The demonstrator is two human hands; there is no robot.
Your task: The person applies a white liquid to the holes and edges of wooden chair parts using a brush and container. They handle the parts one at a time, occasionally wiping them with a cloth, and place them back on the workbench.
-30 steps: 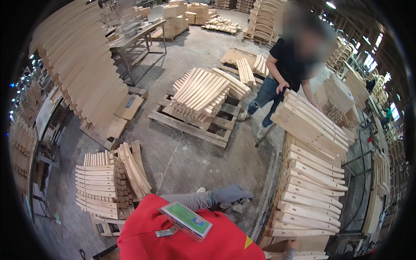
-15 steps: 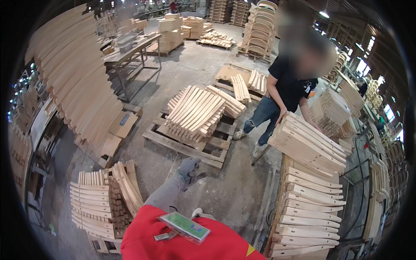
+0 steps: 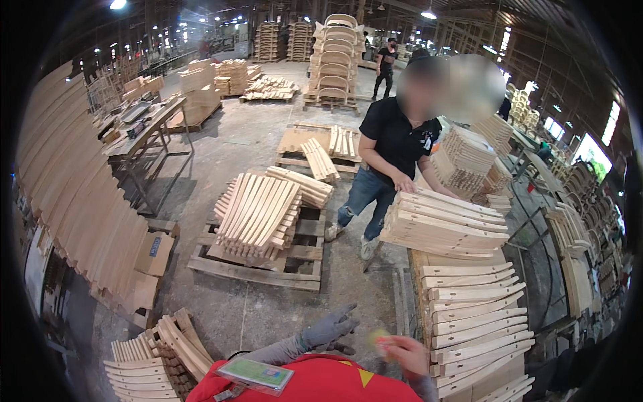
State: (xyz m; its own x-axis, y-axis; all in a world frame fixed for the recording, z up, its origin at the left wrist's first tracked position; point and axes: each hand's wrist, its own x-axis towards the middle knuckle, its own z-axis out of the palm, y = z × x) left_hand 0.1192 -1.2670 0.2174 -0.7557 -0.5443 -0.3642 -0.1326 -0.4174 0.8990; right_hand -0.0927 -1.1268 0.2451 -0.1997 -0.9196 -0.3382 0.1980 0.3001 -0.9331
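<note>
My left hand (image 3: 329, 328), in a grey glove, reaches out low in the middle with its fingers apart and nothing in it. To its right is my right hand (image 3: 406, 354), bare, its fingers pinched on a small yellow thing (image 3: 380, 339) with some red, too blurred to name. Beside my right hand, slightly curved wooden slats (image 3: 479, 320) with slots lie in a row on a bench. At its far end another person's hands (image 3: 403, 181) rest on a stack of similar wooden slats (image 3: 442, 224).
Ahead, a pallet (image 3: 254, 273) carries stacked wooden pieces (image 3: 258, 208). A tall stack of boards (image 3: 80, 194) rises on the left, above more slats (image 3: 137, 372) at the lower left. Behind stand a metal-framed table (image 3: 144, 130) and a tower of curved wooden parts (image 3: 335, 60).
My view has tilted up and turned right. My left hand has drawn closer to my body, and my right hand with the small yellow thing has come into view.
</note>
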